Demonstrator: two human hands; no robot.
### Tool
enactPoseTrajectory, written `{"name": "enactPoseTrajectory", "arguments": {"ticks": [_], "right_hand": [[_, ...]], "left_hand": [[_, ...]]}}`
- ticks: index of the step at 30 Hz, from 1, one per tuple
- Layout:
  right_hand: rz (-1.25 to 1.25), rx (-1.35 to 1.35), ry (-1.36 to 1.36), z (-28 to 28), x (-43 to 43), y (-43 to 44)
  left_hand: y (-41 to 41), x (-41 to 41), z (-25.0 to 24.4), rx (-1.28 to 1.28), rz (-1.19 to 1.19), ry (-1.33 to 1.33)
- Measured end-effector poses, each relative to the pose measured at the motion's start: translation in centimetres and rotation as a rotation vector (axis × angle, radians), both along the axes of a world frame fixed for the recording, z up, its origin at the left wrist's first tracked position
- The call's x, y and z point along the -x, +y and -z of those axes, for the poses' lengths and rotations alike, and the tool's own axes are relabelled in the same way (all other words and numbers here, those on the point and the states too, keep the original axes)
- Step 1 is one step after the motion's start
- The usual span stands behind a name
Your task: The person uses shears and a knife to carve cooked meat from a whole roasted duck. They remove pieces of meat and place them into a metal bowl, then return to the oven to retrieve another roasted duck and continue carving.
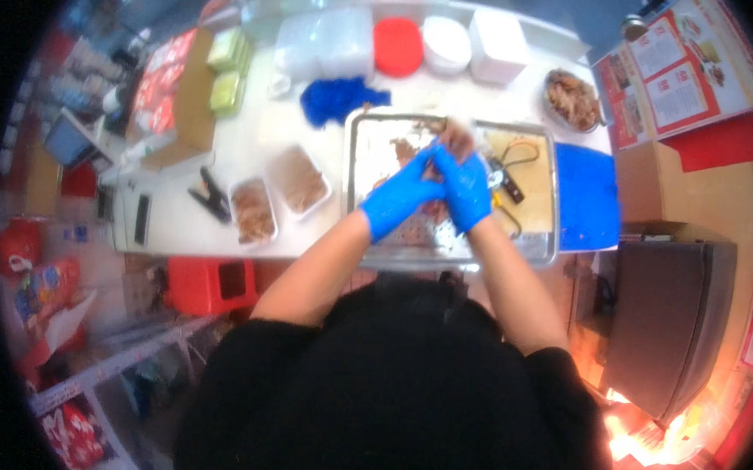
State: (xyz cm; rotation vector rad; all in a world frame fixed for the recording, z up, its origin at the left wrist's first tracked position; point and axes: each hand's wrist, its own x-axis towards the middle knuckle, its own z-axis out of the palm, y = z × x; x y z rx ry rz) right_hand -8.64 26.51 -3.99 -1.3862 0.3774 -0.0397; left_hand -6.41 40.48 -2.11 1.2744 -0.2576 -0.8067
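Observation:
My left hand [403, 194] and my right hand [463, 187], both in blue gloves, meet over a rectangular metal tray [554, 200]. Between and just beyond their fingers is a piece of brownish meat [456, 142], blurred; both hands are closed around it. More dark meat pieces [404, 150] lie in the tray, partly hidden by my hands. A tan board [536, 209] fills the tray's right side, with a black-handled tool [512, 186] and a yellow-handled tool [499, 202] on it.
Two white containers of meat [254, 211] [299, 180] stand left of the tray, beside a black clip-like object [214, 196]. Blue cloths [339, 100] [587, 197] lie near the tray. A bowl of meat [572, 99], a red lid [398, 47] and white containers [499, 47] stand farther back.

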Motion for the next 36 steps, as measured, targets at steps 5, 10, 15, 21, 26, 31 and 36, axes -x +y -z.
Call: {"name": "enactPoseTrajectory", "arguments": {"ticks": [5,10,15,21,26,31,36], "right_hand": [[-0.222,0.427,0.031,0.1,-0.2,0.9],[-0.218,0.439,-0.022,-3.4,0.2,1.0],[-0.212,0.609,-0.163,-2.3,0.1,0.4],[-0.263,0.696,-0.273,-0.3,0.7,-1.0],[-0.112,-0.049,0.163,-0.4,-0.4,-6.0],[-0.060,0.096,0.307,-0.2,2.4,-8.9],[-0.075,0.278,0.220,11.0,5.2,-6.9]], "left_hand": [[1.5,0.6,2.7,-0.137,0.053,0.177],[0.2,0.0,2.1,-0.335,0.113,-0.063],[-0.5,-0.7,5.5,-0.462,0.221,-0.567],[-0.6,0.0,6.1,-0.851,0.278,-0.964],[0.8,-3.8,5.0,-0.917,0.271,-0.957],[2.3,-5.3,1.2,-0.866,-0.024,-0.465],[2.3,-6.4,11.2,-0.740,0.003,-0.829]]}}
